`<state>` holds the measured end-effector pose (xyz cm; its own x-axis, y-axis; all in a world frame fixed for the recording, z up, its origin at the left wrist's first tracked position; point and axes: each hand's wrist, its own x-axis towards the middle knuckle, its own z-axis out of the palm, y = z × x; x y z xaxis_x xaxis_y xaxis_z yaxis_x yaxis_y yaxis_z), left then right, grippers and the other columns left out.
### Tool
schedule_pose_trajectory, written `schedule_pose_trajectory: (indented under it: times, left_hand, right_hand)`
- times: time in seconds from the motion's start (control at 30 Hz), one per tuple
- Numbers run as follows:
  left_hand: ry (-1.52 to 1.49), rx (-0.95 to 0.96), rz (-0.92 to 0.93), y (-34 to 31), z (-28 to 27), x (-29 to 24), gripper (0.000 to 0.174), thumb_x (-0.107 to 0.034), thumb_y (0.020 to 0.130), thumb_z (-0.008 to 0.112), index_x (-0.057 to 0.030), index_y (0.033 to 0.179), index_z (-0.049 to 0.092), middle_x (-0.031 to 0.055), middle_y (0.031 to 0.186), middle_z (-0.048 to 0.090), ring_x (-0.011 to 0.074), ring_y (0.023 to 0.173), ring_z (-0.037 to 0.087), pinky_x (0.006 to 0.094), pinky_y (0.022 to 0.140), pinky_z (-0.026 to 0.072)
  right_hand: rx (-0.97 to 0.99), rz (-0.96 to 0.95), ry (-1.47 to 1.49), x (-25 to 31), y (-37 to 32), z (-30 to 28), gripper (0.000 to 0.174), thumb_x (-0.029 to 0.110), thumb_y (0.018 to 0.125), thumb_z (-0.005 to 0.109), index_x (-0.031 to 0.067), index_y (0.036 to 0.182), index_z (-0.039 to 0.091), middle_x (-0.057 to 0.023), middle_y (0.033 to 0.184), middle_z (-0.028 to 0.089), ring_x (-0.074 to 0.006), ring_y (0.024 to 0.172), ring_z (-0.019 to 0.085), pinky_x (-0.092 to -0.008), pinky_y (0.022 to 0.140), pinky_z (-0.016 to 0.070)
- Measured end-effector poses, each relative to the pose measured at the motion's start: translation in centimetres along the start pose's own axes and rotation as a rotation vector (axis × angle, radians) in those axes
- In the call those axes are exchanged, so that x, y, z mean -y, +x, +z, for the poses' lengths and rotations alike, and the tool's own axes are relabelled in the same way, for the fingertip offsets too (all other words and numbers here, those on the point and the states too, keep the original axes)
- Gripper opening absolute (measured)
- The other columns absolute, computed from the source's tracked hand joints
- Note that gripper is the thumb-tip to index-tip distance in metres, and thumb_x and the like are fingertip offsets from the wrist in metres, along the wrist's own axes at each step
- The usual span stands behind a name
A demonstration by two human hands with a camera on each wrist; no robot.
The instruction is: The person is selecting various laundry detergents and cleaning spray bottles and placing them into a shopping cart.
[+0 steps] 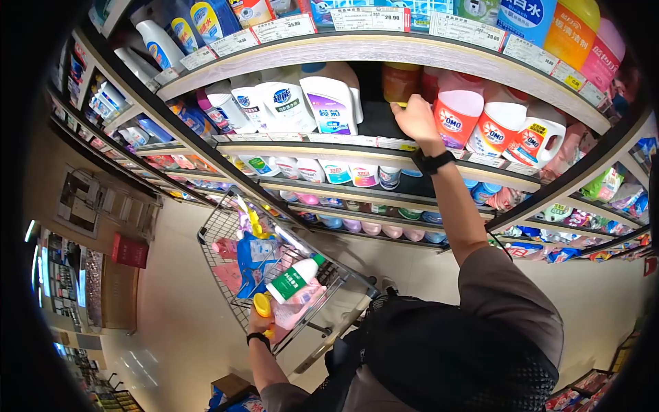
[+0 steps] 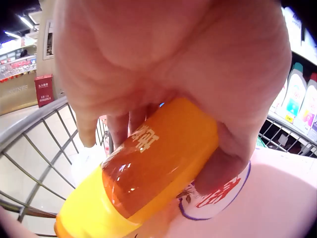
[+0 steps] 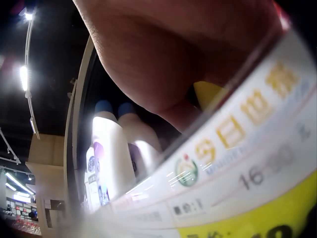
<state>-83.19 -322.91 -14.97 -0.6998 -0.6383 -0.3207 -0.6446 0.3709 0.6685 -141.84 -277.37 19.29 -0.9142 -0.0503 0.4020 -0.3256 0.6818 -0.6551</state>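
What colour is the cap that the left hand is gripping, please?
Orange-yellow cap, clearest in the left wrist view.

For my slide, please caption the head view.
Right hand at an orange shelf bottle; left hand grips a yellow-capped bottle at the cart.

Curved store rack here. The middle shelf (image 1: 302,145) carries white jugs (image 1: 329,103) on the left, an orange bottle (image 1: 400,81) further back, and red OMO jugs (image 1: 498,127) on the right. The top shelf (image 1: 384,49) has blue-and-white bottles (image 1: 199,20), with price tags (image 1: 371,18) along its edge. The lower shelf (image 1: 357,193) holds small bottles (image 1: 336,172). A cart (image 1: 218,230) stands on the floor (image 1: 178,323), and a white bottle (image 1: 294,278), a blue pouch (image 1: 252,259) and a pink bottle (image 1: 294,309) are lying in it.
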Motion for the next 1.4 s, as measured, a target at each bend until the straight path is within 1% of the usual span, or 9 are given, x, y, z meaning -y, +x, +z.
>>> schedule_pose_trajectory:
  times: [0.13, 0.33, 0.47, 0.6, 0.73, 0.9, 0.97, 1.13, 1.4]
  left_hand:
    - [-0.208, 0.174, 0.030, -4.5, -3.0, -5.8, 0.062, -0.008, 0.067, 0.084, -0.0013, 0.119, 0.051, 0.0127, 0.101, 0.070, 0.0281, 0.087, 0.072, 0.0393, 0.070, 0.0587]
    - [0.344, -0.332, 0.282, -16.4, -5.0, -23.7, 0.086, -0.011, 0.065, 0.086, -0.0028, 0.142, 0.048, 0.0218, 0.127, 0.063, 0.0450, 0.116, 0.062, 0.0482, 0.098, 0.0516]
    - [0.373, -0.497, 0.518, -20.7, -3.5, -36.9, 0.082, -0.012, 0.069, 0.085, -0.0025, 0.142, 0.049, 0.0213, 0.136, 0.060, 0.0434, 0.127, 0.057, 0.0494, 0.107, 0.0454]
    - [0.604, -0.468, 0.913, -19.5, 0.5, -46.9, 0.061, -0.015, 0.078, 0.082, -0.0075, 0.133, 0.056, 0.0161, 0.143, 0.059, 0.0375, 0.141, 0.050, 0.0507, 0.113, 0.0384]
    - [0.769, -0.316, 1.197, -18.1, 4.7, -52.1, 0.057, -0.004, 0.084, 0.071, -0.0140, 0.139, 0.060, 0.0065, 0.149, 0.059, 0.0275, 0.144, 0.050, 0.0509, 0.117, 0.0334]
    - [0.705, -0.354, 1.255, -17.3, 5.7, -55.2, 0.055, -0.003, 0.090, 0.060, -0.0165, 0.143, 0.061, 0.0029, 0.151, 0.058, 0.0210, 0.142, 0.052, 0.0431, 0.114, 0.0393]
    - [0.572, -0.348, 1.224, -17.2, 6.1, -55.5, 0.057, 0.001, 0.087, 0.062, -0.0129, 0.142, 0.062, 0.0056, 0.145, 0.064, 0.0244, 0.136, 0.058, 0.0405, 0.110, 0.0439]
    - [0.314, -0.255, 1.084, -17.5, 6.9, -55.0, 0.051, -0.004, 0.089, 0.069, -0.0069, 0.139, 0.062, 0.0106, 0.144, 0.062, 0.0311, 0.132, 0.059, 0.0423, 0.106, 0.0461]
    - [0.207, -0.264, 0.933, -18.0, 6.4, -51.5, 0.039, -0.006, 0.091, 0.069, -0.0076, 0.130, 0.066, 0.0108, 0.135, 0.066, 0.0327, 0.120, 0.064, 0.0429, 0.102, 0.0489]
  right_hand:
    - [-0.039, -0.088, 0.085, -0.1, -2.5, -2.3, 0.061, 0.026, 0.092, 0.073, -0.0151, 0.132, 0.053, -0.0379, 0.111, 0.067, -0.0480, 0.103, 0.069, -0.0509, 0.089, 0.0566]
    - [-0.042, -0.244, 0.541, -0.1, -9.9, -6.4, 0.049, 0.012, 0.095, 0.072, -0.0028, 0.139, 0.057, -0.0177, 0.127, 0.070, -0.0265, 0.099, 0.072, -0.0343, 0.087, 0.0590]
    - [0.831, -0.077, 0.712, 0.9, -14.7, -5.7, 0.036, 0.012, 0.105, 0.059, 0.0005, 0.139, 0.059, -0.0138, 0.127, 0.071, -0.0195, 0.115, 0.068, -0.0324, 0.094, 0.0553]
    - [1.576, -0.090, 1.386, 3.4, -21.5, -1.9, 0.055, 0.044, 0.113, 0.041, 0.0063, 0.154, 0.044, -0.0089, 0.129, 0.067, -0.0148, 0.114, 0.065, -0.0326, 0.101, 0.0515]
    - [1.638, 0.345, 1.795, 2.2, -21.2, -2.6, 0.064, 0.055, 0.109, 0.045, 0.0077, 0.152, 0.043, -0.0072, 0.138, 0.061, -0.0182, 0.119, 0.065, -0.0384, 0.103, 0.0541]
    - [1.421, 0.671, 1.778, 1.1, -17.1, -8.0, 0.049, 0.033, 0.105, 0.063, 0.0059, 0.144, 0.050, -0.0095, 0.131, 0.066, -0.0209, 0.117, 0.068, -0.0399, 0.100, 0.0568]
    - [1.197, 0.197, 1.498, 0.5, -15.6, -9.0, 0.048, 0.018, 0.097, 0.072, 0.0041, 0.139, 0.054, -0.0089, 0.126, 0.067, -0.0192, 0.114, 0.068, -0.0375, 0.098, 0.0561]
    - [0.763, -0.111, 1.113, 0.6, -12.0, -10.7, 0.045, 0.010, 0.087, 0.079, 0.0017, 0.126, 0.060, -0.0085, 0.113, 0.070, -0.0157, 0.102, 0.067, -0.0336, 0.091, 0.0536]
    - [0.115, -0.856, 0.513, 1.0, -6.5, -9.6, 0.056, 0.003, 0.075, 0.080, 0.0060, 0.130, 0.067, -0.0135, 0.121, 0.073, -0.0347, 0.113, 0.069, -0.0395, 0.098, 0.0541]
